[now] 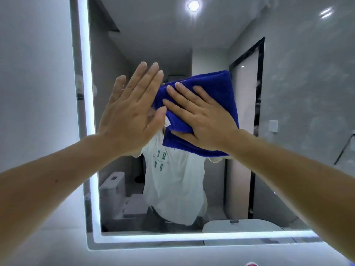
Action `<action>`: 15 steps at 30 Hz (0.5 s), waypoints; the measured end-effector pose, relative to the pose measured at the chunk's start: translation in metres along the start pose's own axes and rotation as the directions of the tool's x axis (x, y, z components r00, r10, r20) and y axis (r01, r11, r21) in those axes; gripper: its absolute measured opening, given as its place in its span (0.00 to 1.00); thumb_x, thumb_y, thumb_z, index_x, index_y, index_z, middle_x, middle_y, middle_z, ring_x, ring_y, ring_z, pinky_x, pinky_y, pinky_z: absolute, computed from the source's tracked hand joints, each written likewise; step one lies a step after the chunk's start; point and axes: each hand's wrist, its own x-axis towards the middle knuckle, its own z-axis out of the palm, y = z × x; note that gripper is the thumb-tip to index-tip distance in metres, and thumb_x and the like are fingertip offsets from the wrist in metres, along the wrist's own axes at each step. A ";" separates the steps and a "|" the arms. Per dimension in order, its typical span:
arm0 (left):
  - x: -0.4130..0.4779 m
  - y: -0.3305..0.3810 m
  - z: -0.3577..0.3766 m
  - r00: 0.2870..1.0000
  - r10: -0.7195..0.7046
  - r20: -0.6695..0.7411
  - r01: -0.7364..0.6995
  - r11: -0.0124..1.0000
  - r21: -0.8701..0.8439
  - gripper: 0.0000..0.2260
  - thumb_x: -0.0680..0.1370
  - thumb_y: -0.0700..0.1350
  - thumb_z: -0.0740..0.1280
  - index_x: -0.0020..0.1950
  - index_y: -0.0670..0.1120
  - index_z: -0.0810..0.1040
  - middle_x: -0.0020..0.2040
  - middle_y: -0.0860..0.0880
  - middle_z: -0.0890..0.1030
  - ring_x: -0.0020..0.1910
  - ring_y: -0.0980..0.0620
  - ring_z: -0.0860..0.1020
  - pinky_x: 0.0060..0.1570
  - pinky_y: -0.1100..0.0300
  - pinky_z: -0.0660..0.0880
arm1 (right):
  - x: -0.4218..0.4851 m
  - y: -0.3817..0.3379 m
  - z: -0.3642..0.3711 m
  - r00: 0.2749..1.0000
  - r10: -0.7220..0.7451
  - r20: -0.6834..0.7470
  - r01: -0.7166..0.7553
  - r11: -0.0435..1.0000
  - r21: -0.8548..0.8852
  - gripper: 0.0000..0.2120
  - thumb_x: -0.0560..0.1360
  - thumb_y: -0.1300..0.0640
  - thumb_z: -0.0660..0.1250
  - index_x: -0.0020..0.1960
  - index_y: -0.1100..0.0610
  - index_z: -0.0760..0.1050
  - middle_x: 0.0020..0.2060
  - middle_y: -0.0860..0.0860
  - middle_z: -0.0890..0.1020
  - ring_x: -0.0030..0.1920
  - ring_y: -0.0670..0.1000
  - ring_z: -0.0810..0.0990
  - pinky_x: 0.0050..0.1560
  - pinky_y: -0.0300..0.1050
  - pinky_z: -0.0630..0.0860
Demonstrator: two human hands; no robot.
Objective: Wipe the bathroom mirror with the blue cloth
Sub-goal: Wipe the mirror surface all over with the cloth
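Frame centre: right hand (203,120) flat, fingers spread, pressing blue cloth (215,89) onto mirror (153,35); left hand (130,112) open, empty, beside it

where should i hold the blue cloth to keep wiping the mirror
Press a flat palm on the middle of the folded blue cloth from the front, as the right hand does. It lies flat on the mirror, so pinching an edge would lift it.
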 end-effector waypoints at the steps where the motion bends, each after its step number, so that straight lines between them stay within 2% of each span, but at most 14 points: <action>1: -0.008 0.004 0.001 1.000 -0.004 0.002 0.004 1.000 -0.015 0.28 0.82 0.55 0.46 0.80 0.43 0.54 0.81 0.47 0.54 0.80 0.50 0.49 0.76 0.41 0.52 | -0.002 -0.002 0.000 1.000 0.008 -0.002 -0.008 1.000 0.004 0.30 0.83 0.39 0.50 0.79 0.54 0.55 0.79 0.54 0.56 0.79 0.55 0.51 0.78 0.56 0.47; 6: -0.035 0.018 0.006 1.000 0.019 -0.015 -0.020 0.997 -0.075 0.28 0.82 0.53 0.49 0.79 0.41 0.56 0.80 0.45 0.56 0.79 0.47 0.52 0.76 0.41 0.51 | -0.003 -0.006 0.000 0.999 0.031 -0.031 -0.029 0.999 0.046 0.30 0.83 0.39 0.50 0.79 0.55 0.56 0.78 0.55 0.58 0.79 0.56 0.53 0.77 0.57 0.49; 11: -0.049 0.025 0.011 0.997 -0.041 0.058 0.045 0.997 -0.066 0.29 0.82 0.54 0.46 0.80 0.42 0.52 0.81 0.45 0.52 0.80 0.48 0.48 0.76 0.42 0.49 | -0.053 -0.051 0.022 1.000 0.005 -0.023 -0.003 0.998 0.064 0.31 0.82 0.40 0.54 0.79 0.55 0.57 0.78 0.56 0.58 0.79 0.57 0.53 0.78 0.57 0.47; 15: -0.068 0.038 0.021 0.994 -0.032 0.108 0.041 0.996 -0.078 0.29 0.82 0.54 0.47 0.80 0.43 0.51 0.81 0.45 0.52 0.80 0.47 0.48 0.77 0.42 0.48 | -0.094 -0.086 0.038 1.000 0.026 0.011 -0.028 0.993 0.118 0.32 0.82 0.40 0.56 0.79 0.55 0.55 0.78 0.55 0.57 0.79 0.56 0.50 0.77 0.56 0.44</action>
